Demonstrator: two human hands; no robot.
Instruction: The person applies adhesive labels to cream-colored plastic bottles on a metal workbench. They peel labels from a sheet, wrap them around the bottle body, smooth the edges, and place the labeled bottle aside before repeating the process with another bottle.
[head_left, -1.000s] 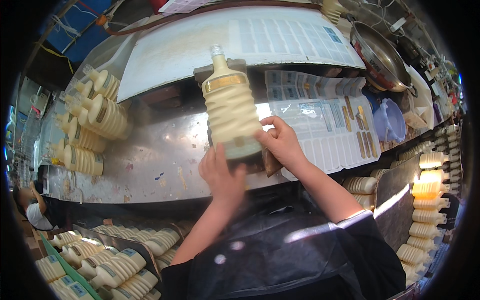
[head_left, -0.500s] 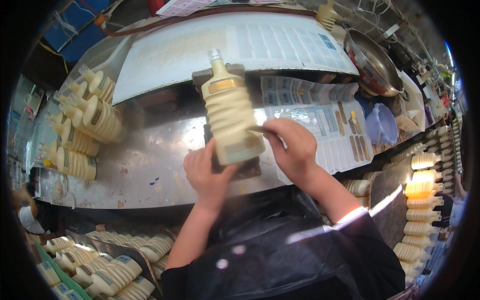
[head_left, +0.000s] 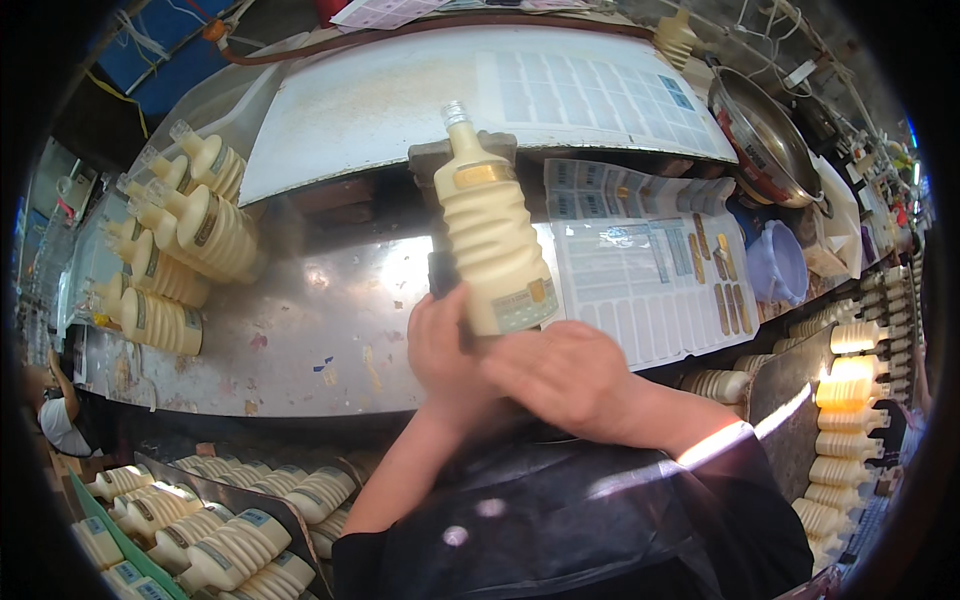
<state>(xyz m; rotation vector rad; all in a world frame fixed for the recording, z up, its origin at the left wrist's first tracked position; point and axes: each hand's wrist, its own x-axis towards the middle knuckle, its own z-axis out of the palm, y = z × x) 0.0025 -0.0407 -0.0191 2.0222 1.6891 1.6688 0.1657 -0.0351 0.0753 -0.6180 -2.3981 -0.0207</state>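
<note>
Since 0.5 s earlier, the right hand (head_left: 565,375) had moved from the cream bottle's (head_left: 490,240) right side to its near end, beside the left hand (head_left: 440,345). The right fingers lay together, blurred; the left ones bent at the bottle's near left edge. I could not tell if they gripped it. The bottle lay over a brown block (head_left: 428,162), neck pointing far and slightly left, long axis running near to far. The metal table (head_left: 300,365) was scuffed; similar bottles (head_left: 205,230) stood left, label sheets (head_left: 640,315) and a purple bucket (head_left: 778,265) right.
</note>
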